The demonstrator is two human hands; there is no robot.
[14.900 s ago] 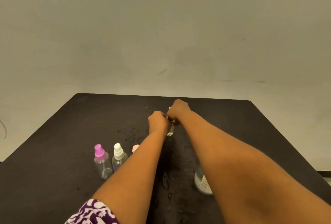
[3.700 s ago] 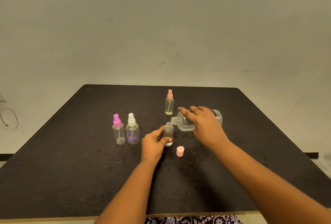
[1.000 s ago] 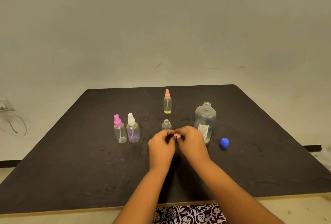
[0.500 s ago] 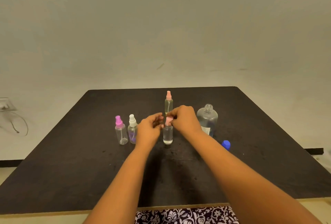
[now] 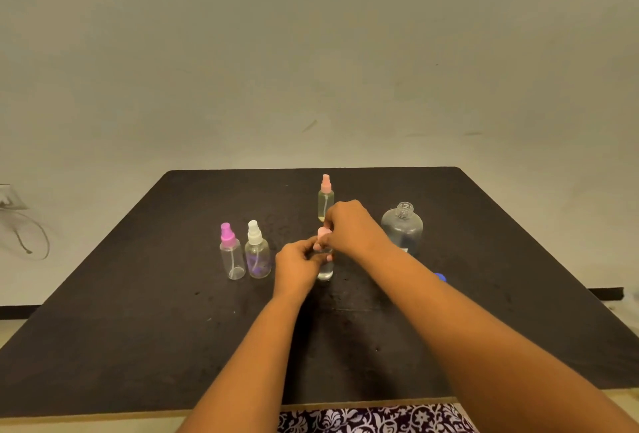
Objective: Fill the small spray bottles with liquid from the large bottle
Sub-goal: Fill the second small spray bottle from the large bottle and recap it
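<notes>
Pouring's done: the big bottle [image 5: 403,230] stands open at right, and the pink cap [image 5: 324,234] now sits on the small bottle [image 5: 325,270] mid-table — my left hand [image 5: 295,266] gripping it, my right hand [image 5: 351,228] pinching the cap.

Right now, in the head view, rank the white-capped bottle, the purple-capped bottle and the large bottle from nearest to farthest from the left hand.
1. White-capped bottle, just left of the left hand.
2. Purple-capped bottle, farther left.
3. Large bottle, away on the right.
</notes>
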